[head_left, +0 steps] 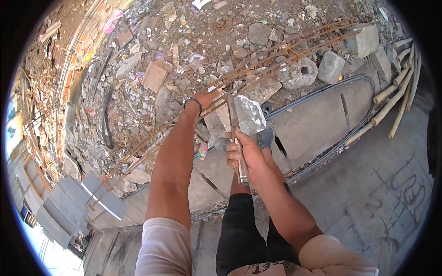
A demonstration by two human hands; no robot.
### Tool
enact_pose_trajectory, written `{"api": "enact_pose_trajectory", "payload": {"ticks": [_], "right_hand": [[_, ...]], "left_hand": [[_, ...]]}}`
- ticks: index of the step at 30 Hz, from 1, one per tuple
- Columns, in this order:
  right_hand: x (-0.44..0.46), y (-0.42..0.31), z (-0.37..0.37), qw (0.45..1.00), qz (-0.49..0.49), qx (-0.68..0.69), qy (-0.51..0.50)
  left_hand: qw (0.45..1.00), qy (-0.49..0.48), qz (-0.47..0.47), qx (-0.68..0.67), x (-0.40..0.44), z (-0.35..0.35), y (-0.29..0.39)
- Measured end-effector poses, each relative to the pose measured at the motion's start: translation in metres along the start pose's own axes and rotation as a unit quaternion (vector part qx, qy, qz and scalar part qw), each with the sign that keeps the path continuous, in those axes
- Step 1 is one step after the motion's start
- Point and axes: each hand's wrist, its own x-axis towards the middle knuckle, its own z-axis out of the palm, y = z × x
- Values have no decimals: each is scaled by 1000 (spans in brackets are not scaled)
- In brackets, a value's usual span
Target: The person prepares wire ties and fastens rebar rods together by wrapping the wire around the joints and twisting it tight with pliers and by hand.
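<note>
My left hand point(207, 100), with a dark band at its wrist, is closed around the rusty rebar frame point(258, 69), which runs diagonally over the rubble. My right hand point(244, 154) grips a metal rod with a tube-like handle point(231, 110). The rod's upper end reaches the rebar beside my left hand. Below the rod's upper part lies a pale concrete block point(248, 115), near my shoe point(266, 135). What the fingertips of my left hand touch is partly hidden.
Broken stones and bricks point(156, 76) cover the ground ahead. Bamboo poles point(391, 94) lie at the right. Thin grey cables point(322, 85) run along the concrete slab point(313, 124). Grey panels point(64, 207) stand at the lower left.
</note>
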Motion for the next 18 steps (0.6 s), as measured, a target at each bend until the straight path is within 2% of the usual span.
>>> {"api": "enact_pose_trajectory", "payload": {"ticks": [2, 4, 5, 6, 8, 9, 10, 12, 13, 14, 15, 16, 17, 18], "right_hand": [[-3, 6, -1, 1000, 19, -1, -21], [-16, 18, -10, 992, -86, 56, 74], [-18, 19, -7, 985, -86, 96, 116], [-14, 16, -4, 985, -89, 97, 115], [-4, 4, -1, 998, 29, -9, -51], [-3, 3, -1, 998, 29, -8, -50], [-5, 5, -2, 999, 11, 1, -34], [-4, 9, -3, 1000, -5, 5, -25], [-7, 17, -7, 997, -47, 54, 41], [-8, 21, -10, 985, -91, 102, 105], [-8, 16, -5, 985, -94, 103, 106], [-6, 7, 2, 998, -26, 35, 46], [-4, 2, 5, 998, 44, -34, -12], [-6, 0, -1, 998, 45, -33, -10]], "left_hand": [[1000, -1, -4, -7, -6, 1, 1], [1000, 5, -4, -26, -8, -3, 3], [1000, -5, 2, -18, 18, 0, -12], [1000, -6, 5, -16, 27, 4, -19], [997, 61, 21, 30, 39, 11, -24], [999, 47, 17, 5, 35, 6, -21], [999, 44, 14, 6, 30, 6, -20], [996, -69, -53, -10, 11, -10, 1], [999, -25, -27, 19, -14, -10, 14], [999, -25, -26, 20, -2, -5, 3], [999, 18, 14, 24, 0, 3, -1], [996, 61, 56, 26, 6, 8, -2], [996, 63, 30, 48, 12, 4, -6], [997, 61, 28, 47, -1, -1, 6]]}}
